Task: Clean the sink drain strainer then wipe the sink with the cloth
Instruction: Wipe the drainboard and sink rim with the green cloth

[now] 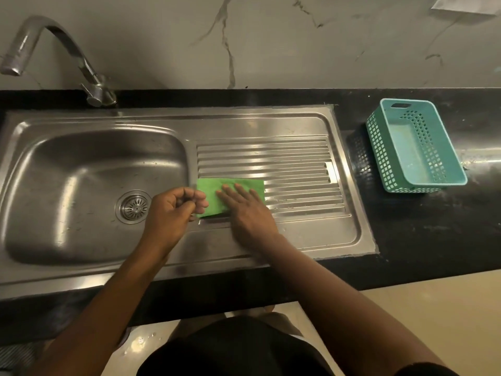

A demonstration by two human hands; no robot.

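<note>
- Your right hand [245,213] lies flat, fingers straight, pinning the green cloth [214,190] to the drainboard [271,156].
- Your left hand [172,210] curls at the cloth's edge; I cannot tell if it pinches it.
- The strainer [134,207] sits in the sink [81,164] drain, beside that hand.

Left hand [173,210] curled, right hand [245,210] flat

One sink [244,115], one tap [67,47], one strainer [134,207], one cloth [241,184], one basket [379,147] and two hands, the left hand [173,210] and the right hand [249,213].
</note>
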